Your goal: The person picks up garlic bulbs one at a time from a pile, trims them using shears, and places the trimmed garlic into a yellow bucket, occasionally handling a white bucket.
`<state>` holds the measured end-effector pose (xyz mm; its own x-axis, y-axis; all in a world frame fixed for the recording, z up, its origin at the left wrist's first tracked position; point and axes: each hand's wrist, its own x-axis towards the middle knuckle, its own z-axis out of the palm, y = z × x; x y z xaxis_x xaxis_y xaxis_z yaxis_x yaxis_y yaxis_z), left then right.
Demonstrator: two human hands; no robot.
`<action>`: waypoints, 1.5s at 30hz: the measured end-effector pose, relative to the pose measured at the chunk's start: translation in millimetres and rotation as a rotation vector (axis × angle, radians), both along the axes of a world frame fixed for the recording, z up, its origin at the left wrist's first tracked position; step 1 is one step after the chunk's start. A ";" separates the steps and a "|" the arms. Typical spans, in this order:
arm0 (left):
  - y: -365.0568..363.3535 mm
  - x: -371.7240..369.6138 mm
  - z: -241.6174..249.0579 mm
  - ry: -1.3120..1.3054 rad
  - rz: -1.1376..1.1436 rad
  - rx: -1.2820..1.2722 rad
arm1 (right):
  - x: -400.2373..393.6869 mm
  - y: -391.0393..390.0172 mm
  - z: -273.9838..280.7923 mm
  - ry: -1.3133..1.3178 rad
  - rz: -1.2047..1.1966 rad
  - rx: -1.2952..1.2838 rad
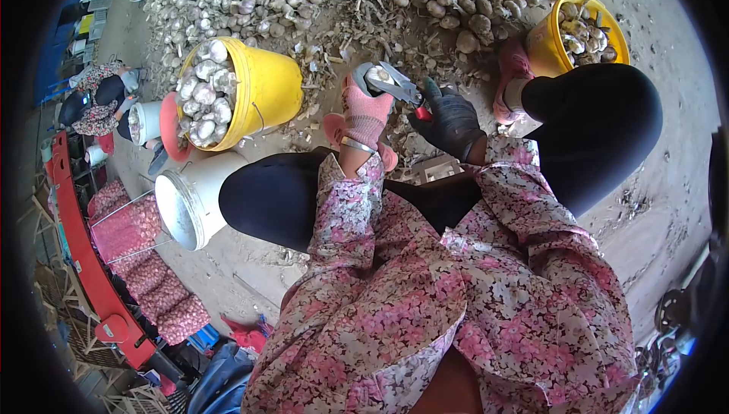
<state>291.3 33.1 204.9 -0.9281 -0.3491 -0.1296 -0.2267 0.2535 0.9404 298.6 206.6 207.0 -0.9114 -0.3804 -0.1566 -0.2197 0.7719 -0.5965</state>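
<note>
Your pink-gloved left hand (367,105) grips a garlic bulb (378,75) at its fingertips, right of a yellow bucket (267,94), as shears (404,89) reach the bulb from your closed, dark-gloved right hand (453,122).

From my feed I've got one pale garlic bulb (378,75), small, roundish, held in the gloved left hand (363,104), right of the yellow bucket (275,84) and apart from it. Shears (408,92): grey metal blades, red on the handle, gripped in the gloved right hand (453,119), farther right of that bucket. I see the blades parted, tips pointing left at the bulb, tool tilted. Exact blade-to-bulb contact: can't tell. Bulb's underside is hidden by the glove; most of the shears' handle is covered too.
</note>
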 end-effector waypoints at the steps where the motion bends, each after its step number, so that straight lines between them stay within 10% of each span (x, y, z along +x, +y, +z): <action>1: -0.6 2.8 -0.9 -0.025 0.020 -0.060 | 2.4 -2.5 -3.2 -0.013 0.003 0.004; 11: -8.9 8.1 -41.8 0.002 -0.070 -0.032 | -11.6 -1.0 -35.6 -0.272 0.089 -0.026; 13: -11.2 4.7 -43.8 -0.040 0.036 0.621 | -13.9 -5.0 -57.6 -0.247 0.000 -0.067; 17: -7.2 1.7 -17.3 0.027 -0.072 0.794 | -11.5 -8.7 -96.4 -0.271 0.025 -0.029; 21: -35.1 9.3 9.6 0.077 0.051 0.945 | 1.6 -17.1 -114.8 -1.179 -0.446 -0.749; 23: -68.5 5.0 32.5 0.147 0.097 0.860 | 4.0 -22.6 -87.6 -1.189 -0.471 -0.813; 30: -257.5 -1.1 120.1 0.466 0.376 -0.765 | 6.4 -27.5 -72.8 -1.155 -0.421 -0.853; 36: -428.2 9.3 102.3 0.158 0.743 -0.332 | 10.2 -10.9 -47.1 -1.178 -0.542 -0.946; 42: -442.8 -26.7 100.0 -0.334 0.736 -1.236 | 12.0 1.5 -25.2 -1.258 -0.765 -1.042; 43: -400.4 -40.2 108.9 0.104 0.780 -1.358 | 15.8 7.5 -42.7 -1.320 -0.729 -1.201; 45: -303.8 -75.9 136.4 0.537 0.360 -0.668 | 18.0 4.2 -52.5 -1.261 -0.882 -1.228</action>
<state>215.4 -270.7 341.3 -0.6263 -0.4753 0.6179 0.0263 0.7793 0.6261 316.6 210.8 154.5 -0.4751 -0.3501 -0.8072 0.8342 -0.4712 -0.2866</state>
